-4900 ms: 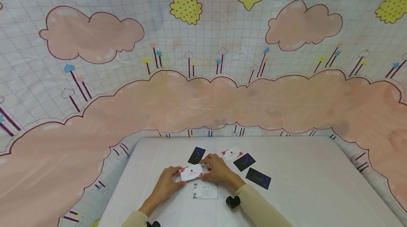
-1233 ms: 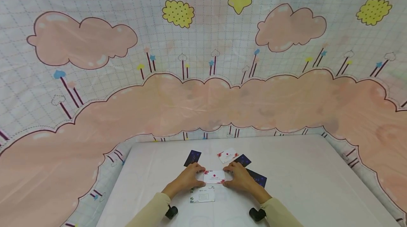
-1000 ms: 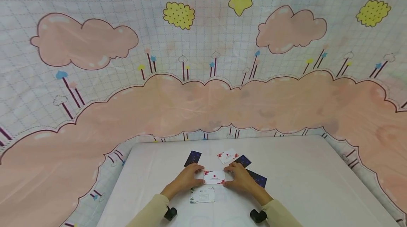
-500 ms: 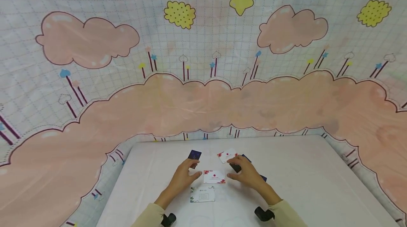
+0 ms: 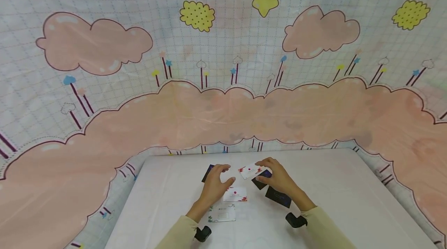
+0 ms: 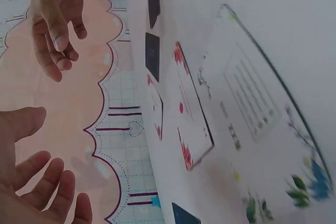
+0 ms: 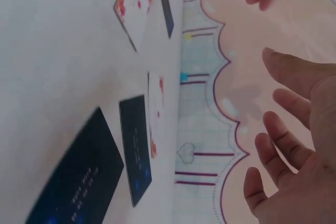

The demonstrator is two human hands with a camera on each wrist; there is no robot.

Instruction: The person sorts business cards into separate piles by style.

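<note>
Pink cloud-printed cloth (image 5: 223, 113) fills the upper and middle of the head view as a backdrop, and below it a white tabletop (image 5: 349, 202) takes up the lower centre, carrying a loose scatter of small cards. Both hands hover above that scatter with nothing in them: the left hand (image 5: 214, 185), lower centre, has its fingers relaxed and spread, just over a dark card (image 5: 207, 172) at the far left of the group, while the right hand (image 5: 276, 175) hangs with loosely bent fingers over the floral white card (image 5: 250, 170) and a dark blue card (image 5: 259, 183), close to both but apparently touching neither. The wrist views confirm that neither palm holds anything. Between the two hands, flat on the tabletop, lies the red-dot card (image 5: 235, 194), squared up just beyond the leaf-print card (image 5: 223, 214), the two sitting like a tidy column, which suggests they were laid out on purpose. Another dark card (image 5: 278, 197) lies askew, lower right of the group.
</note>
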